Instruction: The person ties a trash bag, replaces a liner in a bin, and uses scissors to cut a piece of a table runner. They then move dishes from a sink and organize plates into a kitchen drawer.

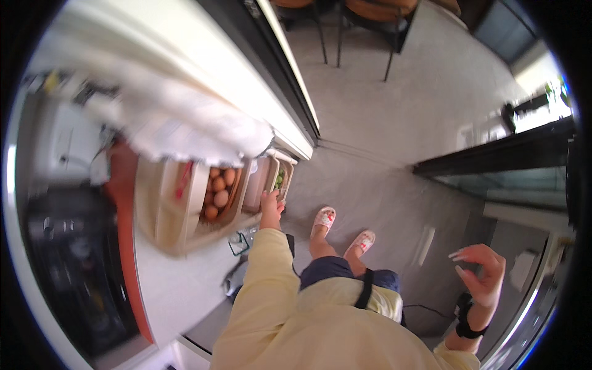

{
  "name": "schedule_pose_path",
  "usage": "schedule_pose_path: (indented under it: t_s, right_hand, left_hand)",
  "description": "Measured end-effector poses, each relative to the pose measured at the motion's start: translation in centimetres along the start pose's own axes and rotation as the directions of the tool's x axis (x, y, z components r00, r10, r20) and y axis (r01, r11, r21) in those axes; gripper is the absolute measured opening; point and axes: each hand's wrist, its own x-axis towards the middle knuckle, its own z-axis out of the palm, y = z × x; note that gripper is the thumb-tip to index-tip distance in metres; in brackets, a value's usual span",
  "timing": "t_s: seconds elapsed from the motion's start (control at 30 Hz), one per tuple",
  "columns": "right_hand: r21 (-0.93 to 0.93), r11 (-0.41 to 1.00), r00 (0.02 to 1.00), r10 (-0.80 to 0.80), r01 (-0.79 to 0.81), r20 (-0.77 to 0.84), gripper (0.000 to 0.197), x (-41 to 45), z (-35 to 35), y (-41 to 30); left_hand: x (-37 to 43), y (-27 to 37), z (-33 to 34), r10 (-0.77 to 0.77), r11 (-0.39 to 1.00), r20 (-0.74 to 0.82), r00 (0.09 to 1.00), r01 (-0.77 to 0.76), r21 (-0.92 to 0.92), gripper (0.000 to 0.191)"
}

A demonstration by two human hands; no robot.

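Observation:
My left hand (pixel 272 210) reaches to the front edge of a tiered beige plastic storage rack (pixel 152 203). Its fingers are over the rim beside the lowest bin (pixel 287 178), which has small green produce (pixel 279 179) in it; whether they grip the rim cannot be made out. Brown eggs (pixel 219 189) fill a bin higher up. Between the eggs and the green produce is a pinkish bin (pixel 259 182). A red item (pixel 184 180) lies in the top tier. My right hand (pixel 483 273) is raised at the right, holding nothing, thumb and fingers apart.
A white cloth or plastic bag (pixel 185 125) hangs over the rack's far side. A black appliance (pixel 78 268) stands at left on an orange-edged counter (pixel 127 245). A dark-framed glass door (pixel 499 152) is at right. Chairs (pixel 370 27) stand beyond the doorway on grey floor (pixel 370 120).

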Motion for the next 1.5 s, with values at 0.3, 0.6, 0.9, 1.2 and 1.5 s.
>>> schedule_pose_path:
  t_s: [0.3, 0.6, 0.9, 1.2, 1.5]
  right_hand:
    - [-0.144, 0.904, 0.914, 0.405, -0.403, -0.012, 0.02, 1.7, 9.5, 6.2]
    - [-0.056, 0.872, 0.871, 0.489, -0.486, 0.049, 0.02, 1.3, 13.2, 8.0]
    - [0.451, 0.727, 0.847, 0.51, -0.518, 0.15, 0.064, -3.3, 16.4, 11.9]
    - [0.729, 0.552, 0.85, 0.52, -0.405, 0.078, 0.057, -12.4, 9.6, 13.6]
    - [0.541, 0.828, 0.281, 0.559, -0.148, -0.78, 0.024, -28.5, -2.0, 15.7]
  left_hand:
    - [16.5, 2.6, 3.1, 0.289, 0.82, -0.252, 0.923, -0.375, -0.433, 0.066]
    - [20.4, 3.5, -2.1, 0.16, 0.806, -0.232, 0.959, -0.263, -0.53, 0.016]
    - [-4.1, -6.5, 0.7, -0.272, 0.896, 0.637, 0.721, 0.432, -0.106, 0.019]
    - [-24.6, -11.1, 11.4, -0.266, 0.912, 0.875, 0.405, -0.19, 0.365, 0.04]
    - [-37.4, -16.1, 21.1, -0.043, 0.818, 0.759, 0.649, -0.413, 0.4, 0.053]
